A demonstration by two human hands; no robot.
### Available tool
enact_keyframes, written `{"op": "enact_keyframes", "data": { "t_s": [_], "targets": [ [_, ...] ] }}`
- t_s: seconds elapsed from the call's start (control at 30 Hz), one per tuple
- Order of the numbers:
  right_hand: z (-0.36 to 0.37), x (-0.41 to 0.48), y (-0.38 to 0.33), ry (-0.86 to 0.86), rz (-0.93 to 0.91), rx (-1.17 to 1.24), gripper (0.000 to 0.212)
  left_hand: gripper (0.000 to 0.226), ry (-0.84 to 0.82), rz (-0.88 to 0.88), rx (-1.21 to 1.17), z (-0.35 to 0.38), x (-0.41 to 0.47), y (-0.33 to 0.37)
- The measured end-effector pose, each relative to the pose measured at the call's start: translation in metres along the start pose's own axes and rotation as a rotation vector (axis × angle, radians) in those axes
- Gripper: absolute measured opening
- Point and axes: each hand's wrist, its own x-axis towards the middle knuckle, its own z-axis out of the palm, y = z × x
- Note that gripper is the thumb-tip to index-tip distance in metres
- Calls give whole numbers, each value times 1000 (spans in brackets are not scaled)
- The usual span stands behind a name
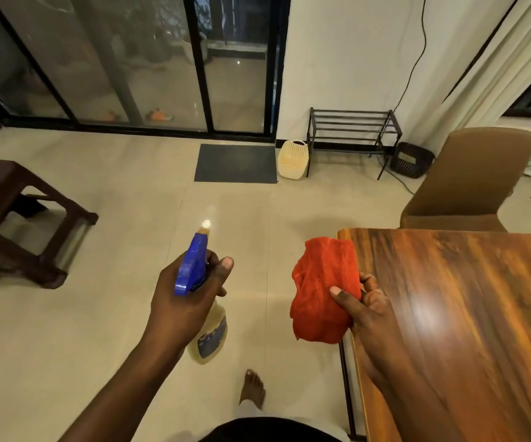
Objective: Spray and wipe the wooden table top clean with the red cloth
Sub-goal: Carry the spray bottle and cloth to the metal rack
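The right hand grips the cloth by the table, ready to wipe, while the left hand squeezes the bottle, ready to spray.

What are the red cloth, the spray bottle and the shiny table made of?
The red cloth looks like soft microfibre: fine ribbed rows, floppy folds. The spray bottle seems plastic: a glossy blue trigger head on a pale, see-through body. The table top shows brown wood grain under a glossy finish that mirrors a lamp; whether it is solid wood or a printed laminate cannot be told.
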Motion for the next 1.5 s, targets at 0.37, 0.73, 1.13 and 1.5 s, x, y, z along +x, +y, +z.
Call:
{"op": "enact_keyframes", "data": {
  "t_s": [0.37, 0.73, 1.13, 1.5],
  "targets": [
    [35, 204, -74, 82, -18, 57, 60, 34, -24, -1, -2, 56, 224, 60],
    [60, 409, -144, 261, 10, 136, 60, 38, -195, 10, 29, 148, 483, 129],
    [-2, 681, -206, 282, 92, 86, 56, 45, -152, -194, -82, 311, 704, 156],
    [-42, 995, -237, 71, 266, -65, 36, 45, -38, -359, -31, 478, 893, 140]
  ]
}}
